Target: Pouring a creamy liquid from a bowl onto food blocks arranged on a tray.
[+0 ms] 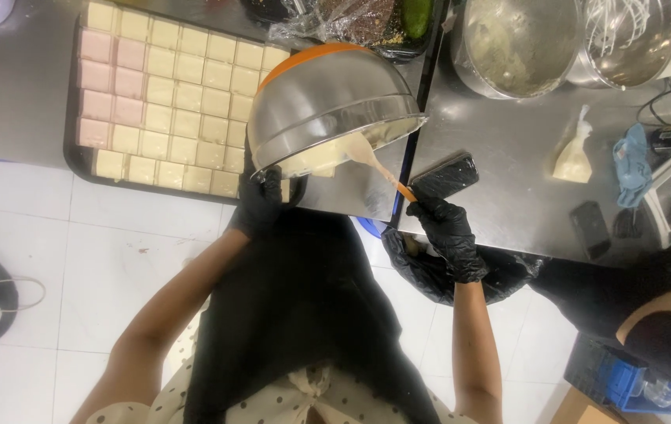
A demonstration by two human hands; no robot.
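Over the steel tabletop (500, 157), our left hand (261, 206) clamps the tilted bowl (327, 102); our right hand (447, 228) grips the spatula (374, 163). Batter might spill beside the tray (76, 161) if we overtilt.

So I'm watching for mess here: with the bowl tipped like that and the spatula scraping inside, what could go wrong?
1. The steel bowl is tilted steeply with only the left hand gripping its rim; it could slip.
2. The pale batter sits at the low rim, near the gap between the counters, so it may drip onto the counter or the black apron.
3. The dark phone lies right beside the right hand working the spatula; splashes could hit it.
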